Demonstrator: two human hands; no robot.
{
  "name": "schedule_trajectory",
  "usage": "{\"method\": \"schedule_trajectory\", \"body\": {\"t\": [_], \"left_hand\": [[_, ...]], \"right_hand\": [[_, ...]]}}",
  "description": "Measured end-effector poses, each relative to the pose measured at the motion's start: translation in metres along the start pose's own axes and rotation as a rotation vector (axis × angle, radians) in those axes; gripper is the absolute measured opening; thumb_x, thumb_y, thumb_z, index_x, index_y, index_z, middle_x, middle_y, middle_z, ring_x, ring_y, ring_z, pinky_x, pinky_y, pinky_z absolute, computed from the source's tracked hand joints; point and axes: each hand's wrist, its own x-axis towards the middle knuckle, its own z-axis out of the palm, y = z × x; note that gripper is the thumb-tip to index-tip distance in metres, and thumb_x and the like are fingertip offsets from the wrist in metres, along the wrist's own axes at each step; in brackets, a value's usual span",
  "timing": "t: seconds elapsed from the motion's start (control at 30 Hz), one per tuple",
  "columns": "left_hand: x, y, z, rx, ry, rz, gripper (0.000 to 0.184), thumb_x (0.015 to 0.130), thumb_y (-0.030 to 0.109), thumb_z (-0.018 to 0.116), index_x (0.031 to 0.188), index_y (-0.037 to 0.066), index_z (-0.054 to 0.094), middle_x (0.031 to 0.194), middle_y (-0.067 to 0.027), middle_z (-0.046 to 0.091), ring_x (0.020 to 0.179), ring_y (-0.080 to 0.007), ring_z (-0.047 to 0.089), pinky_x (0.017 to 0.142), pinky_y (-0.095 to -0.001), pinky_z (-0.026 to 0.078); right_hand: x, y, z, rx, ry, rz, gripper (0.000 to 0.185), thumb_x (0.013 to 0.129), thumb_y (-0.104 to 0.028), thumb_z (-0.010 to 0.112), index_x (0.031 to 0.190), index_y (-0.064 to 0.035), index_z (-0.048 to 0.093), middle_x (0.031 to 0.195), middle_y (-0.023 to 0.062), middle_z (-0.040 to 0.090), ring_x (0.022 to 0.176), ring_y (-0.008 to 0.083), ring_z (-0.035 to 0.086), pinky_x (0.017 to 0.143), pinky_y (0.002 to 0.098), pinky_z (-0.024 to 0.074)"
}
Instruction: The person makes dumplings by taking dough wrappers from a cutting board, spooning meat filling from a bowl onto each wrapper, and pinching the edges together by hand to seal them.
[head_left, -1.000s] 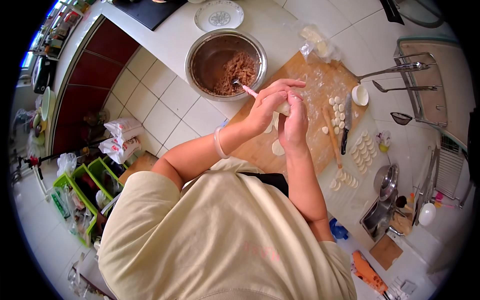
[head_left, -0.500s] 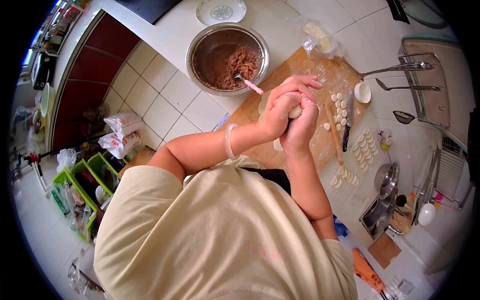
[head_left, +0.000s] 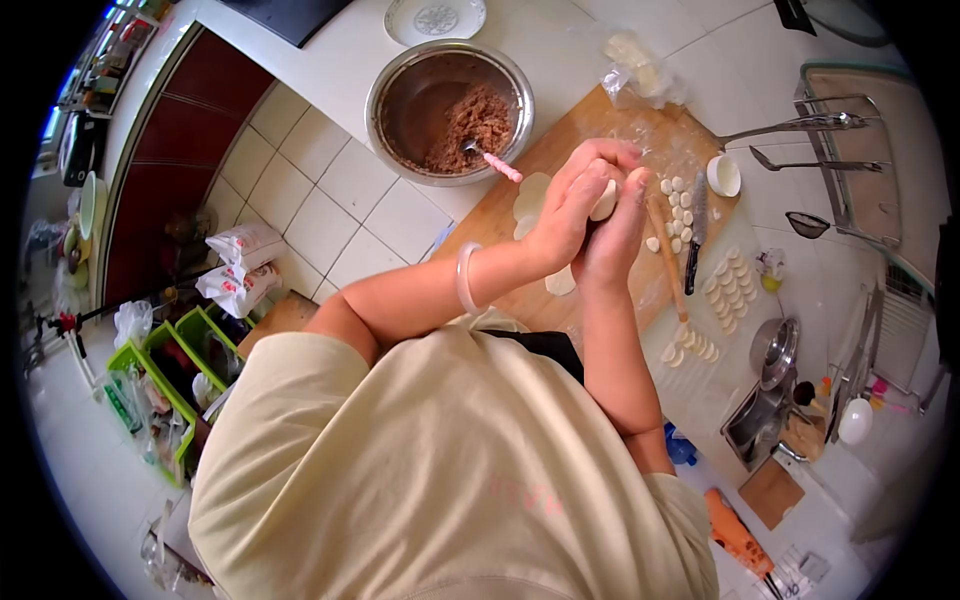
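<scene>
White dough piece (head_left: 604,201) is located between the left hand (head_left: 568,210) and the right hand (head_left: 614,235), above the wooden board (head_left: 572,135). Fingers of both hands are closed around it. Steel bowl (head_left: 398,110) contains brown filling (head_left: 482,122).

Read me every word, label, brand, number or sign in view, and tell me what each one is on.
None can be read for certain.
Beige short-sleeved fabric T-shirt: faint pink lettering, too blurred to read.
White, crumpled plastic-looking bags with red print, near the open green plastic bins: print too small to read.
</scene>
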Motion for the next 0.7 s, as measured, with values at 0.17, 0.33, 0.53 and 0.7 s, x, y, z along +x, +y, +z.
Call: {"method": "schedule_trajectory", "body": {"t": [0.17,0.33,0.53,0.7], "left_hand": [[-0.011,0.034,0.005,-0.28,0.039,-0.438,0.045,0.097,0.031,0.045,0.129,-0.001,0.043,0.123,-0.0114,0.051,0.114,-0.0185,0.05,0.099,-0.0357,0.038],[-0.015,0.036,-0.01,-0.43,-0.095,-0.545,0.033,0.096,0.017,0.051,0.123,-0.003,0.049,0.113,-0.0103,0.059,0.106,-0.0174,0.058,0.092,-0.0361,0.049],[-0.018,0.028,-0.015,-0.444,-0.075,-0.505,0.024,0.092,0.01,0.058,0.112,-0.003,0.055,0.106,-0.0106,0.062,0.095,-0.0192,0.064,0.083,-0.0337,0.056],[-0.015,0.034,-0.016,-0.265,-0.108,-0.436,0.022,0.092,0.008,0.058,0.112,-0.003,0.056,0.106,-0.011,0.063,0.095,-0.0192,0.064,0.083,-0.0326,0.056]], "right_hand": [[0.008,-0.018,-0.022,-0.459,0.011,-0.362,0.064,0.099,-0.053,0.026,0.085,-0.0012,0.061,0.093,0.0053,0.054,0.079,0.0138,0.054,0.074,0.0282,0.0435],[0.011,-0.034,-0.032,-0.676,-0.081,-0.539,0.067,0.099,-0.05,0.028,0.087,0.0017,0.069,0.109,0.0146,0.051,0.095,0.0211,0.053,0.088,0.0358,0.0412],[0.011,-0.037,-0.033,-0.73,-0.266,-0.536,0.066,0.098,-0.052,0.029,0.1,-0.0009,0.07,0.115,0.0182,0.051,0.107,0.0284,0.051,0.096,0.0398,0.0371],[0.013,-0.036,-0.03,-0.764,-0.328,-0.5,0.073,0.095,-0.059,0.027,0.127,0.0013,0.053,0.116,0.0186,0.053,0.114,0.0293,0.049,0.096,0.0406,0.0385]]}}
